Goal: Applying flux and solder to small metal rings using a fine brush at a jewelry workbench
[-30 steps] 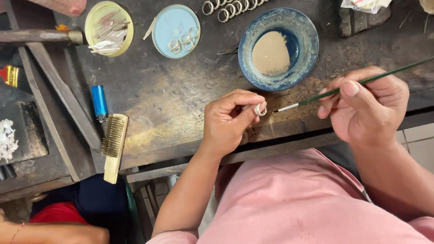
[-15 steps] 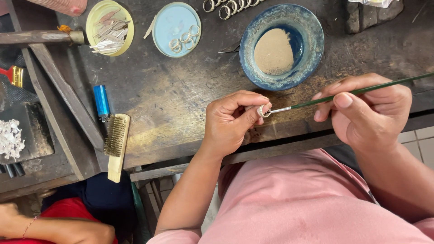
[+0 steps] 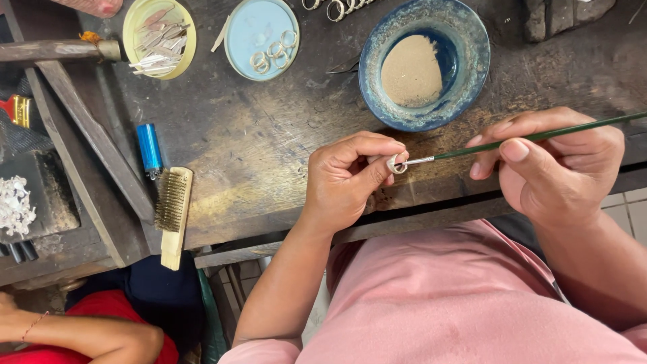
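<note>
The person's left hand [image 3: 350, 178] pinches a small silver metal ring [image 3: 393, 164] between thumb and fingertips, just above the near edge of the dark scuffed wooden workbench [image 3: 269, 168]; the right hand [image 3: 552, 165] is closed on a thin green-handled brush [image 3: 526, 138], whose metal tip touches the ring from 3 o'clock; a blue glazed ceramic bowl of pale powder [image 3: 424, 64] sits at 12 o'clock of the ring; a pale blue round lid holding silver rings [image 3: 261, 37] lies at 10 o'clock; a wooden-handled wire brush [image 3: 172, 212] rests at 9 o'clock.
</note>
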